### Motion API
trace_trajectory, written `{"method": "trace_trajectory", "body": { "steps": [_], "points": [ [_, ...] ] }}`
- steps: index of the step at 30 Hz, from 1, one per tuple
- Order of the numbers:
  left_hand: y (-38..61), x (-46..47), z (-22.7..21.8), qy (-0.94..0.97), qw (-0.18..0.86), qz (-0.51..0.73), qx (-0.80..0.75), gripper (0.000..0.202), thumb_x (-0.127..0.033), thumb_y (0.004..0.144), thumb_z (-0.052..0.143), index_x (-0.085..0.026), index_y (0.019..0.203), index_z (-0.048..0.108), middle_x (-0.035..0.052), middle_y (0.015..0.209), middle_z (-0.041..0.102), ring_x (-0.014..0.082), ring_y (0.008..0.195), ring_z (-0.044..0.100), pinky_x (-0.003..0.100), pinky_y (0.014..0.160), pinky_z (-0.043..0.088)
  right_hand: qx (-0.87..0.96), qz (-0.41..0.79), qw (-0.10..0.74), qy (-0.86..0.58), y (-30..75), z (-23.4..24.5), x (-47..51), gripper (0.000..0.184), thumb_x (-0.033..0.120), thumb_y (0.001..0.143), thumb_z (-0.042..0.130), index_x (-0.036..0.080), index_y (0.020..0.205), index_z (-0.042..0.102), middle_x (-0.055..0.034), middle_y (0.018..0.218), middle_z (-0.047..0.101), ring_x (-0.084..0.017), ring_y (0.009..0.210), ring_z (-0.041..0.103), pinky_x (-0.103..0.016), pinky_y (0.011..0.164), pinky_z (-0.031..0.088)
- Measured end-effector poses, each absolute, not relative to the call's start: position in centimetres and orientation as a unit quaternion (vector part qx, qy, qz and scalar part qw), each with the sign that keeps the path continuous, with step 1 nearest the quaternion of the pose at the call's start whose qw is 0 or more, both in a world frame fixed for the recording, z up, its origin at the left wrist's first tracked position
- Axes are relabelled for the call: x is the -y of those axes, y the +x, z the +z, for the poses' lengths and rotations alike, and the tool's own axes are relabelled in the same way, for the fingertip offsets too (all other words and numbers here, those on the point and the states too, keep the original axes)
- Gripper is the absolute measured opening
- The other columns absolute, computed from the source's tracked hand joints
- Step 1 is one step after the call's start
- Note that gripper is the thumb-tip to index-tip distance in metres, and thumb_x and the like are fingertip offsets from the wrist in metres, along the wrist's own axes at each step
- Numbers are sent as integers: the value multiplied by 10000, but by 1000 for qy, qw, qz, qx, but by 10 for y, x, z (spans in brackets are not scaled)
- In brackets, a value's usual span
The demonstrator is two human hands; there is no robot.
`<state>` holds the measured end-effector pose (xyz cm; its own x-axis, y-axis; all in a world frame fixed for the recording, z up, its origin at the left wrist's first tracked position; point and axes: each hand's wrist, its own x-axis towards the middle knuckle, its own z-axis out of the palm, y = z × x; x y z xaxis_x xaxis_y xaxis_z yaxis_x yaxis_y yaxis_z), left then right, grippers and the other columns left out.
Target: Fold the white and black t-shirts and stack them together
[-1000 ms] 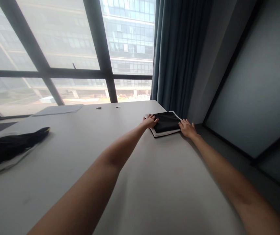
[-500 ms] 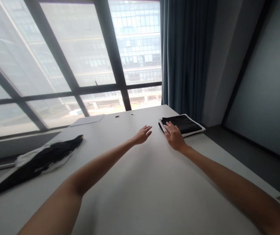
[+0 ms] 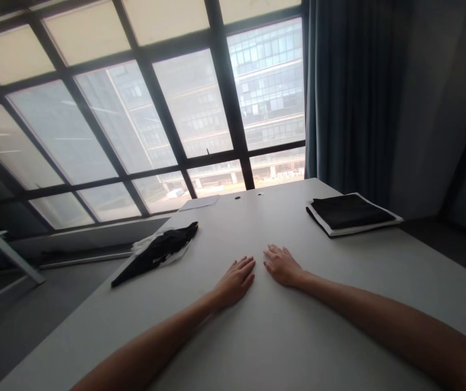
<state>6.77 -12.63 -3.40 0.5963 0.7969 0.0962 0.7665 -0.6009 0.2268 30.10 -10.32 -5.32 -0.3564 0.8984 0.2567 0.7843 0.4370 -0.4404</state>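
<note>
Both of my hands lie palm down on the white table (image 3: 274,336), side by side with a small gap between them. My left hand (image 3: 236,281) has its fingers stretched out and holds nothing. Flat on the tabletop, my right hand (image 3: 282,265) also has its fingers extended, with nothing in it. To the right and farther back is a neat stack of folded black and white cloth (image 3: 353,212), apart from my right hand. A crumpled black and white garment (image 3: 163,247) rests near the left edge of the table, beyond my left hand.
At the far left corner of the table lies a pale flat sheet (image 3: 200,202). A dark round cable hole (image 3: 237,197) sits near the far edge. Behind stand large framed windows (image 3: 194,103) and a blue curtain (image 3: 347,108). Another white table (image 3: 8,244) is at the left.
My right hand has left the folded cloth stack and come back toward me onto the tabletop. My left hand has come down and nearer. The view has turned left.
</note>
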Motion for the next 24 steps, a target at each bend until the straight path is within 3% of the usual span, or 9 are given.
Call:
{"method": "trace_trajectory", "body": {
  "steps": [7, 10, 15, 24],
  "points": [
    [60, 139, -38, 888, 80, 114, -439, 502, -359, 1024, 425, -245, 1510, 470, 60, 1590, 405, 242, 1493, 323, 441, 1245, 238, 832, 101, 212, -503, 303, -54, 110, 476, 324, 967, 484, 157, 1404, 574, -182, 1552, 443, -299, 1470, 354, -521, 1202, 219],
    [60, 137, -39, 892, 72, 124, -430, 496, -354, 1023, 430, -232, 1502, 482, 71, 1574, 430, 252, 1484, 340, 450, 1239, 257, 827, 104, 235, -500, 306, -56, 108, 467, 239, 978, 419, 140, 1404, 580, -174, 1516, 494, -279, 1444, 405, -494, 1200, 253],
    [60, 137, -40, 894, 65, 133, -423, 472, -352, 1019, 454, -229, 1471, 516, 79, 1557, 453, 256, 1470, 366, 450, 1228, 286, 825, 128, 277, -477, 311, -62, 105, 553, 65, 897, 378, 154, 1393, 605, -122, 1483, 542, -223, 1397, 478, -410, 1184, 336],
    [60, 137, -41, 898, 51, 146, -412, 462, -355, 1011, 469, -210, 1444, 542, 88, 1525, 495, 257, 1447, 404, 426, 1200, 340, 832, 139, 303, -443, 315, -74, 94, 672, -10, 801, 389, 166, 1420, 582, -88, 1517, 503, -210, 1421, 448, -415, 1204, 334]
  ]
}}
